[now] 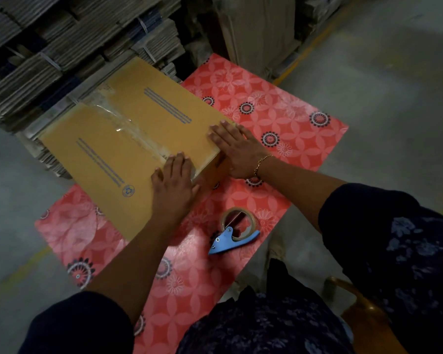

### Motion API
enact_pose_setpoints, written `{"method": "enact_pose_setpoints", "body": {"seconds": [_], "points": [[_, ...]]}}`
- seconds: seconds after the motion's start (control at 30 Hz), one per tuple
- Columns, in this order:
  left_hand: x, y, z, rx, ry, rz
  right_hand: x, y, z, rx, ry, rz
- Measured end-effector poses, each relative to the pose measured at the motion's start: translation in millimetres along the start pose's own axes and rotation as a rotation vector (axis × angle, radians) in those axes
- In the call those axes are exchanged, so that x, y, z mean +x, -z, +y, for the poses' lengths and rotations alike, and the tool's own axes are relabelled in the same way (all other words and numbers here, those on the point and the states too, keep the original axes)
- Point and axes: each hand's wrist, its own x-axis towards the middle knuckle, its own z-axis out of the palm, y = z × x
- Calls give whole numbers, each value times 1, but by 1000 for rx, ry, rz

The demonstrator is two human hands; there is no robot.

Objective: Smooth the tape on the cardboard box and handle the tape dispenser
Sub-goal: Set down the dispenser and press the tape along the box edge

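A flat, tan corrugated cardboard box (128, 149) lies at an angle across the far left part of a table covered in a red-pink cloth with a white petal pattern and dark ringed flowers (287, 123). Its top carries two pairs of blue printed stripes and a small blue round mark near the closer left corner. A strip of clear glossy tape (128, 126) runs along the centre seam from the far edge to the near edge, wrinkled and catching light around its middle. The left hand (173, 182) lies flat and spread, palm down, on the near end of that tape at the box's edge, holding nothing. The right hand (237, 149), with a thin gold chain bracelet at the wrist, is also open and flat, fingers on the box's near right corner and the palm over its side. A blue metal tape dispenser with a roll of clear tape (234, 232) lies on the cloth nearer the person, apart from the box and both hands. Bundled stacks of flattened cardboard (62, 47) stand behind the table.
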Motion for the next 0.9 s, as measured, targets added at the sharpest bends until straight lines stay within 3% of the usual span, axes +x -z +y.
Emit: {"method": "enact_pose_setpoints", "body": {"seconds": [0.13, 0.27, 0.37, 0.63, 0.9], "points": [[-5, 4, -18, -64, -87, -85, 0, 4, 0, 7, 28, -13], [-12, 3, -30, -79, -128, -73, 9, 16, -14, -86, 217, 86], [-11, 3, -24, -74, -107, -62, 26, 16, -24, -113, 295, 67], [-11, 2, -20, -100, -90, -11, 34, 0, -23, -92, 338, 94], [-10, 2, -21, -77, -90, -25, 35, 5, -19, -174, 363, 12]]}}
